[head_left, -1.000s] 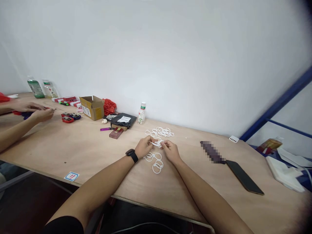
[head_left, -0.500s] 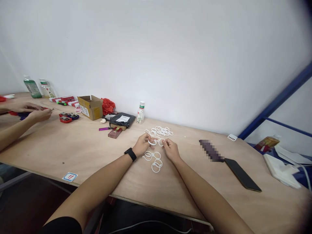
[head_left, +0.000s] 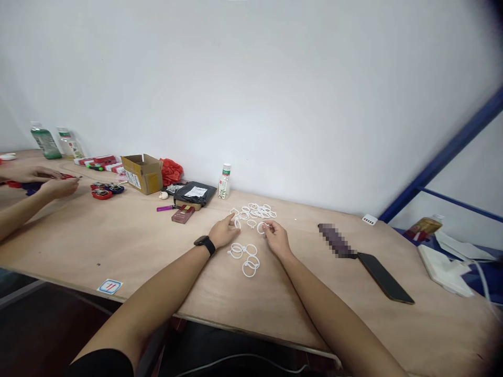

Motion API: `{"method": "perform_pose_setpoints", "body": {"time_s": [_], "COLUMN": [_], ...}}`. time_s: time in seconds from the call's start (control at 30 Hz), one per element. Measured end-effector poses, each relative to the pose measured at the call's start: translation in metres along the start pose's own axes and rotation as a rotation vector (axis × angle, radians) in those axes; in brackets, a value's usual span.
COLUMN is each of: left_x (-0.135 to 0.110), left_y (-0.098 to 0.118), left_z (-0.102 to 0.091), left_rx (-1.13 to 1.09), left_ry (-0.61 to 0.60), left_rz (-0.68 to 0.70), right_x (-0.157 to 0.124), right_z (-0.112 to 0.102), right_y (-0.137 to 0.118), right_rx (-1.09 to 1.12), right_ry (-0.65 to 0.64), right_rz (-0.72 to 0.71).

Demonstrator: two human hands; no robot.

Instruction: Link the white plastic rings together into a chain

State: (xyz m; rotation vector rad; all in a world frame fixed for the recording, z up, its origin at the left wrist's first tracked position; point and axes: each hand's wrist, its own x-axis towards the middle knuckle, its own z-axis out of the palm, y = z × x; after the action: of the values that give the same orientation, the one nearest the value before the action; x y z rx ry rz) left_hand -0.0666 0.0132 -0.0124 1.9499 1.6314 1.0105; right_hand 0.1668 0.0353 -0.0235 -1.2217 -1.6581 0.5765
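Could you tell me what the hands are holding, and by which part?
The right hand pinches a white ring by its rim. The left hand rests at the edge of the ring pile; whether it grips cannot be told.

Far heap: we find the heap of rings on the bench, midway along it, toward the far edge.
Near cluster: the linked rings lie before the heap, nearer the near edge, between the two hands.
Left hand: left of both groups, fingertips by the heap's left rim.
Right hand: right of the cluster, with a single ring pinched just before the heap.
Bottle: behind the heap, at the far edge.
Parcel: left of the bottle; we see a packet and a lighter before it.
Carton: further left along the far edge.
Phone: well right of the hands.
Co-worker's hands: at the bench's left end.
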Motion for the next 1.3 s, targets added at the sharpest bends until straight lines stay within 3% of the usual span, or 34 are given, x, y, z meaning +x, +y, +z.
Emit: {"method": "perform_pose_setpoints", "body": {"time_s": [0.3, 0.5, 0.7, 0.83, 1.0, 1.2, 1.3], "left_x": [-0.01, -0.01, -0.006, -0.005, -0.008, -0.015, -0.015], "left_y": [0.012, 0.012, 0.008, 0.007, 0.009, 0.021, 0.025], "left_z": [0.008, 0.007, 0.009, 0.01, 0.009, 0.002, 0.0], "left_rx": [0.077, 0.192, 0.031, 0.003, -0.049, -0.093, -0.123], "left_ry": [-0.086, -0.153, -0.045, -0.034, -0.039, -0.127, -0.131], "left_rz": [0.129, 0.131, 0.2, 0.232, 0.274, 0.409, 0.395], "right_x": [-0.006, -0.008, -0.009, -0.013, -0.016, -0.015, -0.015], "right_z": [0.002, 0.001, 0.0, 0.003, 0.006, 0.004, 0.002], "right_y": [-0.01, -0.016, -0.023, -0.03, -0.032, -0.03, -0.03], "right_rx": [-0.121, -0.156, -0.239, -0.258, -0.287, -0.254, -0.241], "right_ry": [-0.11, -0.185, -0.273, -0.33, -0.285, -0.245, -0.255], "right_rz": [-0.256, -0.256, -0.318, -0.364, -0.308, -0.269, -0.291]}}
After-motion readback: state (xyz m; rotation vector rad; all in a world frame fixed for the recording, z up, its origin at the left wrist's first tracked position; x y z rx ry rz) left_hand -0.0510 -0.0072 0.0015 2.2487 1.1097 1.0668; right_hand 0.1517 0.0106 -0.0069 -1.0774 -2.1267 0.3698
